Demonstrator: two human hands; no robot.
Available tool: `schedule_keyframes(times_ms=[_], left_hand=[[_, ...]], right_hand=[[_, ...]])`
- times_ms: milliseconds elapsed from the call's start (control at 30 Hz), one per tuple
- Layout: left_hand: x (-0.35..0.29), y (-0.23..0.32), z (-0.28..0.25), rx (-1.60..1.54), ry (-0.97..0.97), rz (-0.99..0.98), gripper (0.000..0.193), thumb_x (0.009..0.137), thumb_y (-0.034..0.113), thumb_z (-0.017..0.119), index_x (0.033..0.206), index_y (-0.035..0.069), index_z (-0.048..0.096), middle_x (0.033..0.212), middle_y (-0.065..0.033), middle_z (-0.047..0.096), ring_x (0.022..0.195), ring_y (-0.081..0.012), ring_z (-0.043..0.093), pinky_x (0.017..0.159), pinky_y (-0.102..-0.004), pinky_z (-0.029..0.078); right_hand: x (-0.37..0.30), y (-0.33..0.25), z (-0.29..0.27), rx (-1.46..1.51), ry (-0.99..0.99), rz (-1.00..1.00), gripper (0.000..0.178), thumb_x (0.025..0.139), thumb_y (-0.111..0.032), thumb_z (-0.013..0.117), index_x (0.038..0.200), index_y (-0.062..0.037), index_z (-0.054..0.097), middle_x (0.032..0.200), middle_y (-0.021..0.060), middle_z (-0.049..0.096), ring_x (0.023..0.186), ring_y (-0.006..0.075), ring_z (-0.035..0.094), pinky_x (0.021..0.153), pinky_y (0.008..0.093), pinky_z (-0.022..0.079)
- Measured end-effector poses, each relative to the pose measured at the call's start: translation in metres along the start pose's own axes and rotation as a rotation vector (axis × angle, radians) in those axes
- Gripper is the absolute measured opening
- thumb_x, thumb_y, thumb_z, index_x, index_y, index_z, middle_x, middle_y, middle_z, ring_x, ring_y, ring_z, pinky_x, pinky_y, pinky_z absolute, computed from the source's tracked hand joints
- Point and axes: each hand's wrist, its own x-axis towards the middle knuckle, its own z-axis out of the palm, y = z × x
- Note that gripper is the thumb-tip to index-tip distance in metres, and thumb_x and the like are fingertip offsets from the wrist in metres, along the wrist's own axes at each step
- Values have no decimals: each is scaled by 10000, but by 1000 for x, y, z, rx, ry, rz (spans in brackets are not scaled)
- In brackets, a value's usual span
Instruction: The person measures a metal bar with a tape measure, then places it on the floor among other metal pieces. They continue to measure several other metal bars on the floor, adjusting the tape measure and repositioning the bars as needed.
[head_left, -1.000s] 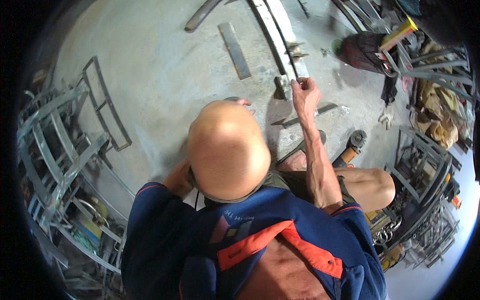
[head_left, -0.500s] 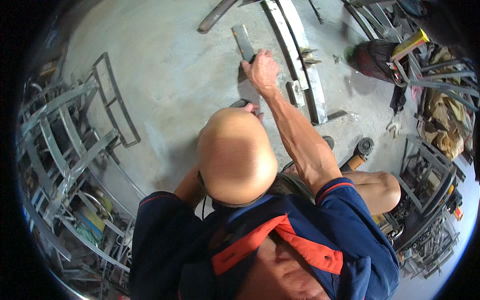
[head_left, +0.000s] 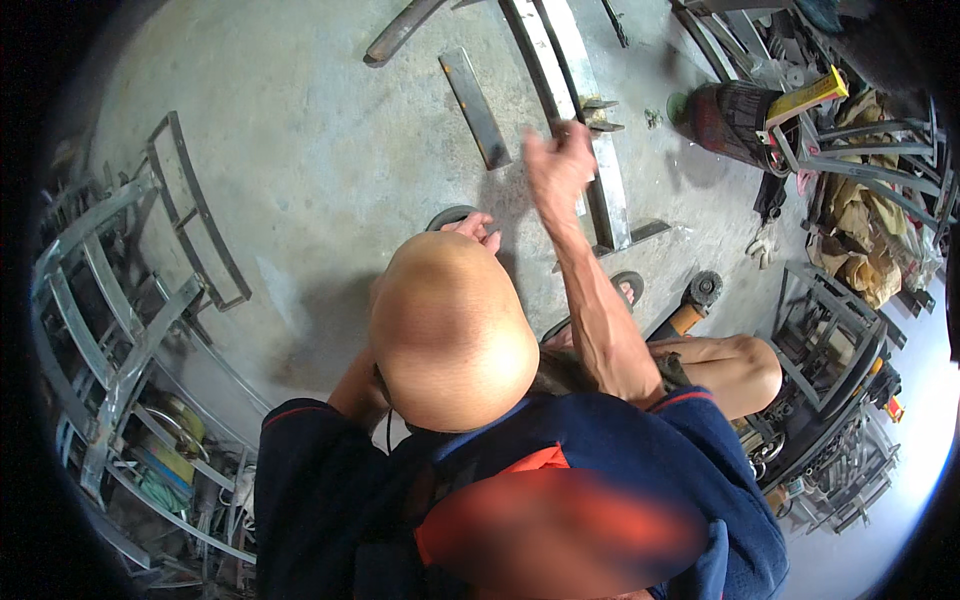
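Note:
My right hand (head_left: 560, 165) is raised and motion-blurred over the long steel bars (head_left: 610, 200) lying on the concrete floor; whether it holds anything is unclear. A short flat steel strip (head_left: 477, 108) lies just left of it. My left hand (head_left: 475, 228) shows only its fingers above my head, resting against a dark round disc (head_left: 447, 214) on the floor; its grip is hidden. My head and shoulders cover the lower middle of the view.
An orange-bodied angle grinder (head_left: 690, 305) lies by my bare knee (head_left: 735, 365). A dark red drum (head_left: 735, 120) and welded frames (head_left: 850, 330) crowd the right. Curved steel frames (head_left: 120, 300) are stacked at the left. Another bar (head_left: 400, 30) lies at the top.
My right hand moved from the long bars left to the flat strip, and has now swung back right and lifted above the bars. My left hand has stayed by the disc.

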Motion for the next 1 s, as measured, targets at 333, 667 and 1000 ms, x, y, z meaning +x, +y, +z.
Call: schedule_keyframes(times_ms=[333,667,1000], left_hand=[[-3,-3,5,-8,43,4,212,815,8,787,997,21,679,593,-18,514,533,-66,440,492,-260,380],[-1,-3,-1,97,-18,-40,216,874,111,765,1056,53,664,636,-27,575,543,-118,498,522,-305,427],[5,6,-6,96,-31,27,174,851,107,754,979,9,689,633,-83,608,585,-170,589,588,-338,498]], right_hand=[[62,59,-64,-132,6,-121,416,804,-271,856,1015,48,694,743,149,703,666,243,676,686,390,541],[57,37,-56,-273,221,-107,406,782,-256,846,1069,-14,692,793,163,716,699,341,693,683,459,539],[-17,2,37,-296,-415,-197,450,790,-290,806,1026,41,614,1026,252,622,842,439,695,700,518,578]])
